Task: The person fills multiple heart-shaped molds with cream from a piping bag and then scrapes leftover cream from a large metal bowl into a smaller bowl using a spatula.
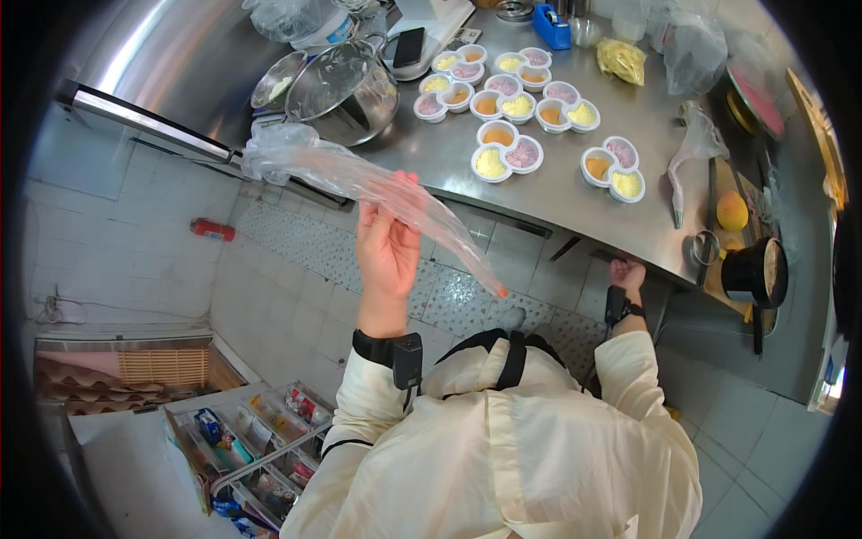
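My left hand (391, 244) is raised in front of the counter, its fingers closed round a clear plastic piping bag (377, 186). The bag lies slanted across the hand, its bunched wide end up by the pot and its narrow tip pointing down to the right, with a little orange at the end. Low at the counter's front edge is my right hand (628, 273), fingers curled; whether anything is in them is hidden. Beyond the hands stand several clusters of joined white cups (507, 151), filled with yellow, orange and pinkish-purple contents.
A steel pot (346, 94) stands at the counter's left, near a black phone (409, 48). On the right lie another piping bag (680, 184) with a metal tip, a yellow-orange fruit (732, 211) and a black pan (756, 274). An open drawer (256, 440) with packets sits lower left.
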Motion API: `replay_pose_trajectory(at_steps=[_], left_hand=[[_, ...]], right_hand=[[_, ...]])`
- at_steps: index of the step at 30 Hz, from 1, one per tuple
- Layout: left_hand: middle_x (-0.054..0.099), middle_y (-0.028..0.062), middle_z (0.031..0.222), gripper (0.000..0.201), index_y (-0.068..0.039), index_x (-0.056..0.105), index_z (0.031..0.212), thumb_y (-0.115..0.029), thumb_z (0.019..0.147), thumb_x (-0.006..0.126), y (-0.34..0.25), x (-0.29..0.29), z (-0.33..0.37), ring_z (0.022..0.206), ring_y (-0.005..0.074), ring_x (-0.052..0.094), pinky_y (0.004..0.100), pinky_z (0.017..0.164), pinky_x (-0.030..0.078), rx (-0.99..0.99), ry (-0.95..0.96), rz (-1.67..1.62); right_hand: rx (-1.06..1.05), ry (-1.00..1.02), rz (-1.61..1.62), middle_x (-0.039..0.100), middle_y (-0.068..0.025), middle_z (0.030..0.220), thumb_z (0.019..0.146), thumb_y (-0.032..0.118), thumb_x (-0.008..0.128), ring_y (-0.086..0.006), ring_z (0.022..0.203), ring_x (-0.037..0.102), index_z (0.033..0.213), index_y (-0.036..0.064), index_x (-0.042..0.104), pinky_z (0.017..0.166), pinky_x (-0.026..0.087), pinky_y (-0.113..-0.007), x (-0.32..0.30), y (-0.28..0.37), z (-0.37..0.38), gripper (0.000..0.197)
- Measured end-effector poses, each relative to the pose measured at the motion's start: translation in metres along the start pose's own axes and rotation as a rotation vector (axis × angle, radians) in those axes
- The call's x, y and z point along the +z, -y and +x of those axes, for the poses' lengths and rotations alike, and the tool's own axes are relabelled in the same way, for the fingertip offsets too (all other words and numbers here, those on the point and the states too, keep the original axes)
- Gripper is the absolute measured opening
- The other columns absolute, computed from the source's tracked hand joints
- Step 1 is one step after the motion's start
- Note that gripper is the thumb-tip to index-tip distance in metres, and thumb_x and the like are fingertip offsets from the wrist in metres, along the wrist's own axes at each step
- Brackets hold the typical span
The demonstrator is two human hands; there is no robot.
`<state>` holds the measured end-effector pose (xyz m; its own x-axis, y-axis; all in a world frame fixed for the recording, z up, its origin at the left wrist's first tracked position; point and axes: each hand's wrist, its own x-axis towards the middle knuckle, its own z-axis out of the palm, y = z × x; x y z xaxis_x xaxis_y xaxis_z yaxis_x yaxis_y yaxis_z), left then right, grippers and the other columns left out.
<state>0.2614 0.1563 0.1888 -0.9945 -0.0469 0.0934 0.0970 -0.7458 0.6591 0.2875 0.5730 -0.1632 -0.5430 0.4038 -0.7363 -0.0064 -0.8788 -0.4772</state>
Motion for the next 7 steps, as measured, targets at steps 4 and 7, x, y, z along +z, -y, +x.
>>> replay_pose_trajectory(at_steps=[4, 7], left_hand=[[0.044, 0.0148, 0.127, 0.037, 0.0, 0.036, 0.125, 0.0, 0.089, 0.042, 0.004, 0.008, -0.012, 0.12, 0.0265, 0.042, 0.0421, 0.103, 0.036, 0.003, -0.036, 0.004], [0.042, 0.0146, 0.129, 0.041, -0.001, 0.033, 0.129, -0.002, 0.09, 0.044, 0.012, 0.023, -0.017, 0.122, 0.0262, 0.04, 0.0417, 0.104, 0.035, -0.017, -0.053, 0.093]], right_hand=[[0.03, 0.16, 0.109, 0.037, -0.0038, 0.058, 0.077, 0.008, 0.039, -0.0197, 0.058, 0.039, 0.064, 0.0067, 0.04, 0.084, 0.041, -0.041, -0.023, 0.008, 0.018, 0.013], [0.007, 0.236, 0.188, 0.049, -0.0095, 0.073, 0.075, 0.01, 0.042, -0.0238, 0.078, 0.047, 0.066, 0.0064, 0.042, 0.093, 0.037, -0.045, -0.044, 0.006, 0.034, 0.01]])
